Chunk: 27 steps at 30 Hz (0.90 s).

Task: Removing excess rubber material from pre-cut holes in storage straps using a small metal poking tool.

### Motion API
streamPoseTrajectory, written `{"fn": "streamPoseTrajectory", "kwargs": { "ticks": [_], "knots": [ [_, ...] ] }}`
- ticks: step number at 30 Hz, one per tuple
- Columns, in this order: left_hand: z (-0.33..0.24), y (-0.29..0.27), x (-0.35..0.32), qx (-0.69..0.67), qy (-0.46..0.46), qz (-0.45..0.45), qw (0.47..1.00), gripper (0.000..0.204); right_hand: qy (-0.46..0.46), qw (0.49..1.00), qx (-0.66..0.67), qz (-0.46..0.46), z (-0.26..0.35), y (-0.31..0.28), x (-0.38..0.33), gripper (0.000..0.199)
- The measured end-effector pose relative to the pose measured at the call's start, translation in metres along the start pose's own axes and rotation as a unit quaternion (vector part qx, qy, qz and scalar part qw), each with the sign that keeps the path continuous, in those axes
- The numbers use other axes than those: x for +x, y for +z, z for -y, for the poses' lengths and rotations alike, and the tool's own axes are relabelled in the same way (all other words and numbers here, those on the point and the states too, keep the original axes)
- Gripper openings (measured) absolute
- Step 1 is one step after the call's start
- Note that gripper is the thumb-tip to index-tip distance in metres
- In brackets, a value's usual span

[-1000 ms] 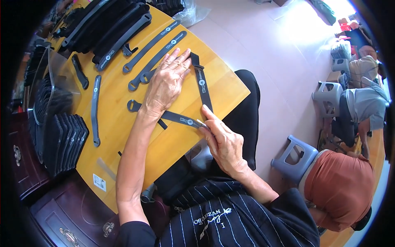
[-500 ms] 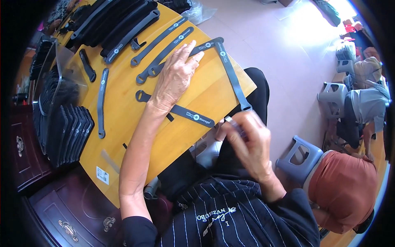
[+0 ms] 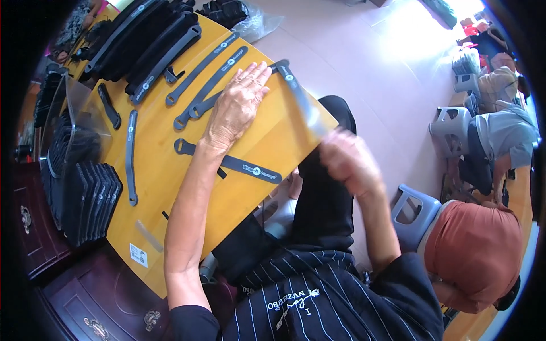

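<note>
A dark grey strap [image 3: 298, 91] runs from the far right corner of the yellow table [image 3: 278, 139] out to the table's edge, its near end smeared by motion. At the corner it meets another strap [image 3: 208, 105], whose middle the left hand [image 3: 236, 107] hides from me. That hand lies flat, fingers stretched, gripping nothing. The right hand [image 3: 350, 160], just off the edge, is curled at the blurred end; I can't tell whether it has hold of it.

Close by, a loose strap [image 3: 239, 163] lies by the left wrist, across a short black strip [image 3: 221, 172]. Two straps [image 3: 199, 73] lie side by side beyond. Past them sits a heap of black straps [image 3: 162, 42], and leftward a clear panel [image 3: 85, 105] stands by a dark stack [image 3: 94, 196].
</note>
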State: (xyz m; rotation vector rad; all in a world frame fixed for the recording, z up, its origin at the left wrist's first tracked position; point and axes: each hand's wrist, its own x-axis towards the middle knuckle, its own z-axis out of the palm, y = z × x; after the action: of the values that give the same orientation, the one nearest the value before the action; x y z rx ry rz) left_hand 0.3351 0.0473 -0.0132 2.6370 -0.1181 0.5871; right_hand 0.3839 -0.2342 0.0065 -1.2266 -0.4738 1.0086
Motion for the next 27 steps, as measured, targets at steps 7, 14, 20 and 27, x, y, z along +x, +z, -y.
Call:
{"fn": "streamPoseTrajectory", "kwargs": {
  "ticks": [7, 14, 20, 27],
  "knots": [
    [-0.007, 0.001, 0.001, 0.010, -0.002, 0.007, 1.000, 0.037, -0.344, 0.903, 0.237, -0.107, 0.150, -0.042, -0.099, 0.019],
    [-0.015, -0.005, -0.001, -0.028, -0.031, -0.028, 0.999, 0.037, -0.158, 0.935, -0.101, -0.300, 0.070, 0.033, -0.039, 0.019],
    [-0.020, -0.028, -0.008, 0.091, -0.005, -0.060, 0.994, 0.037, 0.020, 0.960, -0.019, -0.277, 0.000, 0.068, -0.006, 0.024],
    [-0.003, -0.082, -0.042, 0.133, -0.102, -0.075, 0.983, 0.029, 0.029, 0.982, -0.037, -0.182, -0.013, 0.088, -0.004, 0.030]
  ]
}}
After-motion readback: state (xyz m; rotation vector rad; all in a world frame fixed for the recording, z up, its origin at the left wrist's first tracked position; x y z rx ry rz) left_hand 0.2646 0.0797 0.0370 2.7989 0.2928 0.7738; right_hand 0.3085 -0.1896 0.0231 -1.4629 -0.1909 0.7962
